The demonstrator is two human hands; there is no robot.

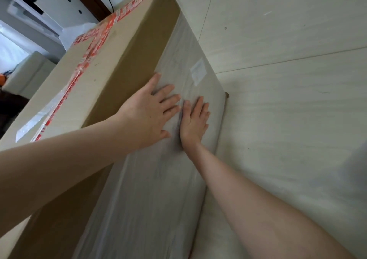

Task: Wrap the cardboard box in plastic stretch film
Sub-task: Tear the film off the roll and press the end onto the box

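Both forearms reach in from six o'clock, palms flat on the film-covered side of the box.

We see the left hand [148, 112] and right hand [195, 119] side by side, nearly touching, fingers spread and pointing toward twelve o'clock; neither grip is closed on anything, each simply presses open on the stretch film [151, 189]. That cloudy film covers the lower band of the cardboard box [123, 60], which stands on the pale floor [288, 119] and runs from seven o'clock up to twelve. Bare brown cardboard shows above the film. Orange tape [87, 60] crosses the box top at ten o'clock.
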